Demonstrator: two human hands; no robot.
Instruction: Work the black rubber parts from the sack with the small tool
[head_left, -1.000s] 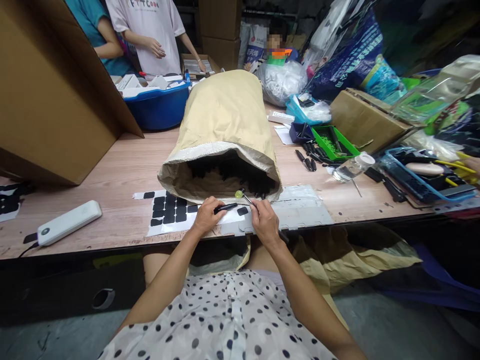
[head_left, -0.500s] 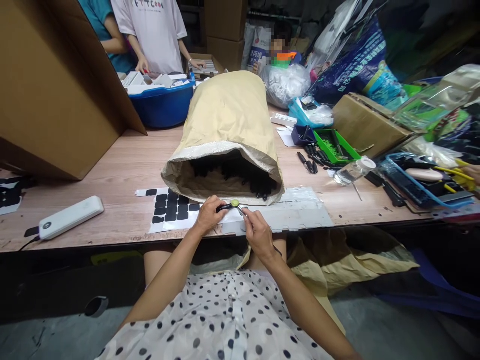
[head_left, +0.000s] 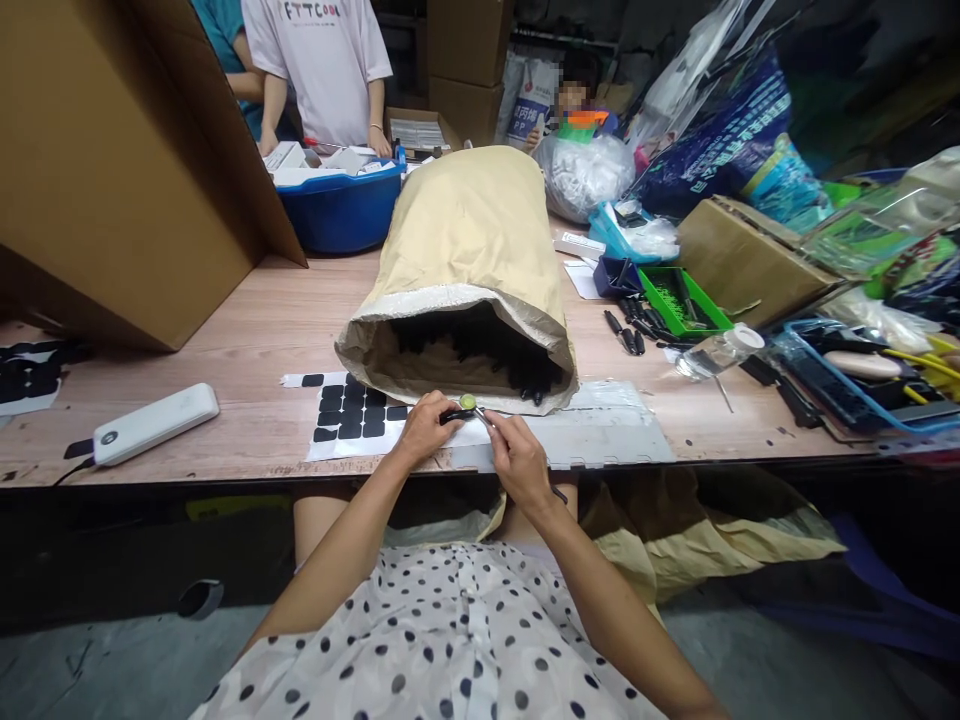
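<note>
- Left grip: fingers closed around a slender black piece; its free end points toward the right grip.
- Right grip: fingertips pinched on a thin metallic tool, far end directed at the left grip.
- Between the two grips: round yellow-green part, where the black piece and the tool converge. Exact contact too small to tell.
- Slender black piece and tool both lie over the near edge of the worktop.
- Directly beyond both grips: large tan sack on its side, mouth facing them; dark pieces visible inside.
- Just left of left grip: white sheet bearing rows of black rounded squares.
- Well left of left grip: white oblong device with a cable; beyond it, a tall cardboard box.
- Right of right grip, well apart: clear bottle, tilted; behind it, green tray.
- Farther right of right grip: blue basket with assorted items.
- Far beyond left grip, past the sack: blue basin holding white boxes; a person in a pale shirt stands behind it.
</note>
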